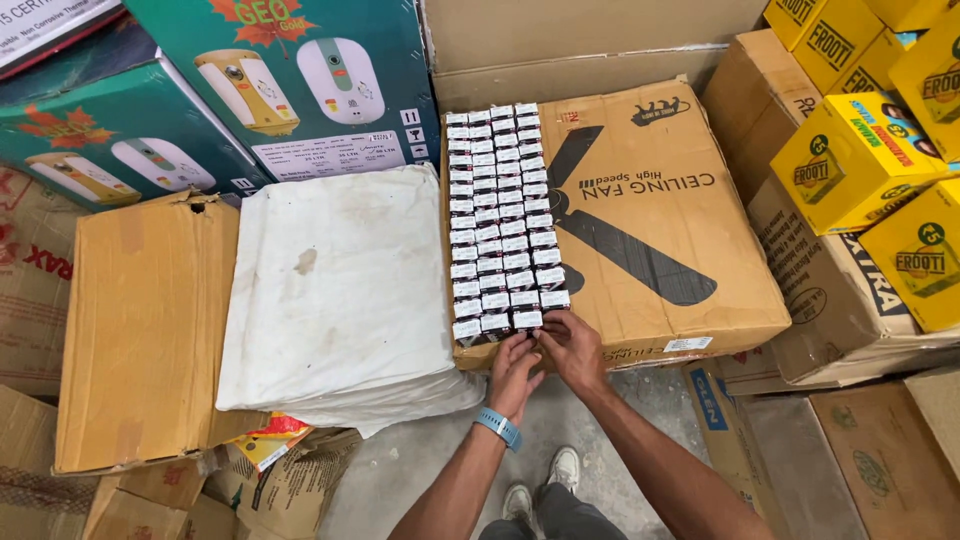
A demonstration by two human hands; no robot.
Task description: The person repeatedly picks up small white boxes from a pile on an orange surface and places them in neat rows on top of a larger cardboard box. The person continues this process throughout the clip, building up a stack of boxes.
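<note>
Several small black-and-white boxes [500, 215] lie in neat rows along the left side of a large brown carton [660, 230] with a fan drawing on it. My left hand [514, 372], with a blue band on its wrist, and my right hand [572, 348] meet at the carton's near edge, fingertips touching the nearest row of small boxes. The closest box [527, 320] sits between both hands' fingers. Whether either hand grips it is unclear.
A white padded bundle [340, 290] lies left of the carton, beside a plain brown box [145, 330]. Green-blue appliance boxes [270, 80] stand behind. Yellow drink cartons [860, 160] are stacked at right. My shoes [545, 485] stand on grey floor.
</note>
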